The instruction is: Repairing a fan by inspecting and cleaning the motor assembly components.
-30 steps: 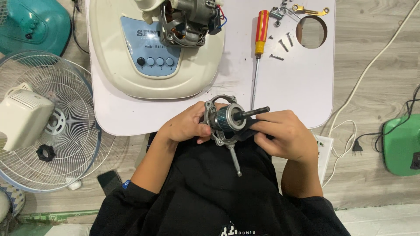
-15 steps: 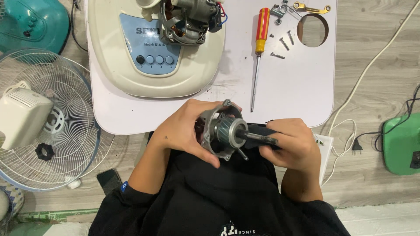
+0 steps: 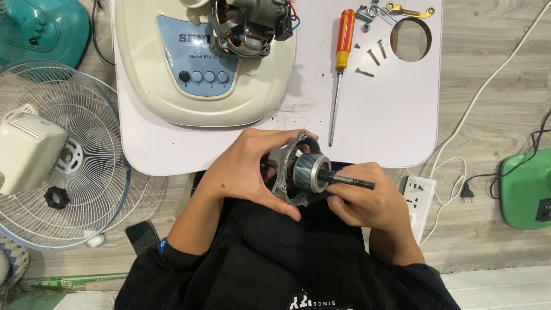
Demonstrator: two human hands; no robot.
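Grey cast metal fills the centre of the frame: we hold a fan motor housing [image 3: 287, 175] in our left hand [image 3: 244, 169], fingers curled tight round its rim and thumb across the front. Inside it sits the ribbed rotor [image 3: 310, 172], its steel shaft [image 3: 350, 182] pointing to the right. Our right hand [image 3: 367, 201] is closed on that shaft, thumb and fingertips pinching it near the threaded end. All of this hangs over our lap, just below the lower edge of the white surface [image 3: 390, 126], with nothing underneath to catch it.

That is the first risk as we judge it: the rotor looks only partly seated, and if the pinch on the thin shaft slips, it could slide free and drop onto our dark clothing or the wooden floor [image 3: 493, 115]. A skewed pull could also jam the rotor against the housing bore and scrape it. Our left thumb lies close to the gap between rotor and housing, so a sudden shift might nip it.

Up on the surface, loose screws [image 3: 373, 57] lie near the round hole [image 3: 411, 39] at the upper right, beside the red and yellow screwdriver [image 3: 341, 63]; a careless elbow could roll one through the hole. The cream fan base [image 3: 206, 86] with its exposed motor windings [image 3: 244, 28] stands at the upper centre, wires bare, and is easily snagged.
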